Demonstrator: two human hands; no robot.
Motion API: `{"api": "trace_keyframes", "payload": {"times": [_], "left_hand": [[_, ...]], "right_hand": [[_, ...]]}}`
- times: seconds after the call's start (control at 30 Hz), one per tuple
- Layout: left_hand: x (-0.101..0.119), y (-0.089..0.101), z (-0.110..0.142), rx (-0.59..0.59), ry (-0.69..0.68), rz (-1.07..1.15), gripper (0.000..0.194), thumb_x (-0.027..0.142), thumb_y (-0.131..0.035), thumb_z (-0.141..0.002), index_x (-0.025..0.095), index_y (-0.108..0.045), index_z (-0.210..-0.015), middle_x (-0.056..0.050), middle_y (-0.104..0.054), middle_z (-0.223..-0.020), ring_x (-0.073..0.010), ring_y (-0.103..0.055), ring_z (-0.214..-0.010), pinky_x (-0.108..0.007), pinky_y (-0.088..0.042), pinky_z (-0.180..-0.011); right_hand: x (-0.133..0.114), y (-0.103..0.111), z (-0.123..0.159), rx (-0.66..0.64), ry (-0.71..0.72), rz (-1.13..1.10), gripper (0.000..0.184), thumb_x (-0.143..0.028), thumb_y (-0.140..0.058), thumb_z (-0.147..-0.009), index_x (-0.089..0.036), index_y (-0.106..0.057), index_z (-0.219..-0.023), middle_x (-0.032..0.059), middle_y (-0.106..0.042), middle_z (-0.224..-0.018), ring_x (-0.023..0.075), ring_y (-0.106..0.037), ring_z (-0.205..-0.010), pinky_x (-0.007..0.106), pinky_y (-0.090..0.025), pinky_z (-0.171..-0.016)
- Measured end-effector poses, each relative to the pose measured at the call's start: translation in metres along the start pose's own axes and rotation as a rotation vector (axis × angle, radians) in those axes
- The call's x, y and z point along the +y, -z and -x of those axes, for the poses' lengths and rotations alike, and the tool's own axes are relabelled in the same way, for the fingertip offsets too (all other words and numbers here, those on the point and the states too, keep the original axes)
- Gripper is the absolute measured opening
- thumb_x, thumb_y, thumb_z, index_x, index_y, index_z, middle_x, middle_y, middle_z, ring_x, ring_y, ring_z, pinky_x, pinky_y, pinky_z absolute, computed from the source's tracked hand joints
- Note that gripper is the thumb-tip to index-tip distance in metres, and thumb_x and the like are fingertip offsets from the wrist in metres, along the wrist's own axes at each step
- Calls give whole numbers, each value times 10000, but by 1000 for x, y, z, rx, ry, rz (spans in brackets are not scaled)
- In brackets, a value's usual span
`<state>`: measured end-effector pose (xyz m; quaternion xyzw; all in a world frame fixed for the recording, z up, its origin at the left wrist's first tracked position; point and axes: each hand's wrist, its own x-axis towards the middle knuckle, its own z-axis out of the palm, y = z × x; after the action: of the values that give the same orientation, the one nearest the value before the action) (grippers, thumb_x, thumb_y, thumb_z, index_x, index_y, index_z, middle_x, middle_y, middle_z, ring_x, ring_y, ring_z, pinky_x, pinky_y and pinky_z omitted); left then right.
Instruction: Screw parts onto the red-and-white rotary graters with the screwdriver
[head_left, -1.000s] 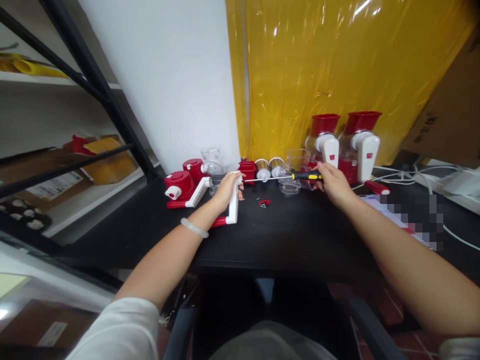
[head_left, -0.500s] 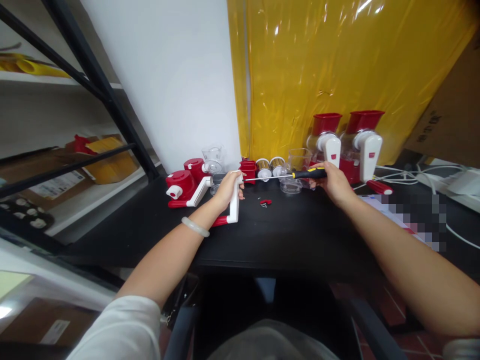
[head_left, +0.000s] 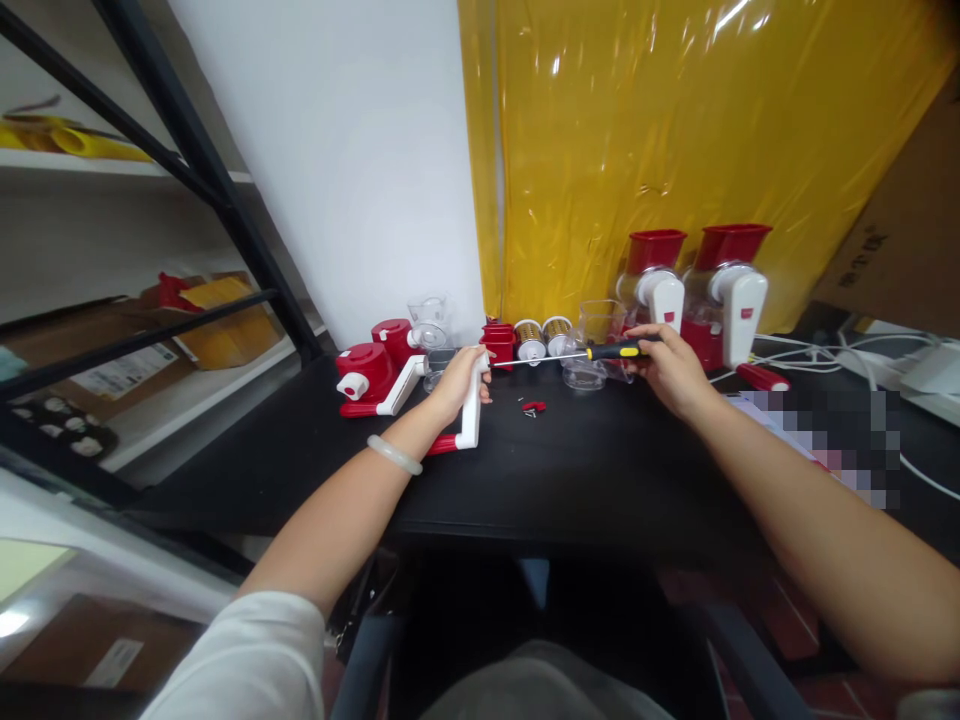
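My left hand [head_left: 463,380] is closed around the upper end of a white crank handle [head_left: 470,410], whose red grip [head_left: 444,444] hangs low to the left. In my right hand [head_left: 667,365] lies a black and yellow screwdriver [head_left: 615,351], held level. Its long metal shaft points left and the tip meets the top of the crank handle, beside my left fingers; what it touches there is too small to make out. On the black table [head_left: 570,470] below the shaft lie a small red piece [head_left: 534,406] and some small screws.
Red grater bases [head_left: 366,372], clear plastic parts, a red hopper [head_left: 499,342] and metal grating drums [head_left: 529,340] stand along the back. Two assembled red-and-white graters [head_left: 742,300] stand at the right, near white cables [head_left: 810,350]. A black-framed shelf [head_left: 225,200] rises at the left.
The whole view has shifted slightly. Both hands keep their grip, and the screwdriver stays against the crank handle.
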<state>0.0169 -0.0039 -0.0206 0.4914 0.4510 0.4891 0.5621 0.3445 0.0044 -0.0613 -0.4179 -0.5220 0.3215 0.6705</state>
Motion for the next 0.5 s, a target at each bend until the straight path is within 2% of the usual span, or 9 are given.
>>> {"api": "trace_keyframes", "payload": {"times": [0.07, 0.17, 0.23, 0.3, 0.4, 0.5], "left_hand": [[0, 0, 1, 1, 8, -4, 252, 446, -608, -1036, 210, -579, -951, 50, -584, -602, -114, -501, -373, -229, -497, -428], [0, 0, 1, -7, 6, -18, 252, 452, -619, -1036, 212, -586, -966, 50, -586, -608, -119, -509, -382, -228, -491, -427], [-1, 0, 1, -7, -10, -32, 258, 459, -631, -1032, 214, -585, -966, 51, -587, -611, -120, -513, -387, -226, -491, -430], [-2, 0, 0, -1, -18, -45, 263, 465, -634, -1032, 214, -587, -970, 52, -585, -613, -119, -516, -389, -224, -494, -434], [-2, 1, 0, -3, -14, -51, 263, 464, -633, -1034, 211, -594, -977, 50, -583, -618, -117, -519, -391, -224, -501, -442], [-2, 1, 0, -15, -1, -47, 264, 461, -642, -1031, 211, -591, -964, 45, -585, -622, -117, -514, -393, -224, -496, -441]], "right_hand": [[-1, -1, 0, -19, -14, -48, 245, -438, -754, -803, -267, -693, -968, 34, -701, -882, 211, -695, -693, 362, -597, -599], [-3, 0, 1, 2, -28, -33, 388, -619, -680, -892, -255, -730, -1015, 46, -691, -795, 234, -684, -635, 398, -590, -572], [-4, 2, 2, 14, -36, 63, 542, -761, -579, -946, -249, -743, -1011, 40, -651, -686, 233, -635, -549, 404, -555, -525], [-5, 4, 3, 3, -30, 197, 595, -830, -590, -932, -253, -733, -941, 16, -581, -576, 214, -556, -468, 382, -488, -470], [-7, 7, 4, -10, -5, 264, 538, -813, -732, -858, -280, -664, -827, -22, -494, -491, 187, -466, -418, 345, -384, -417], [-7, 6, 3, -10, -7, 160, 484, -757, -780, -833, -297, -629, -822, -32, -510, -500, 176, -432, -403, 324, -333, -387]]}}
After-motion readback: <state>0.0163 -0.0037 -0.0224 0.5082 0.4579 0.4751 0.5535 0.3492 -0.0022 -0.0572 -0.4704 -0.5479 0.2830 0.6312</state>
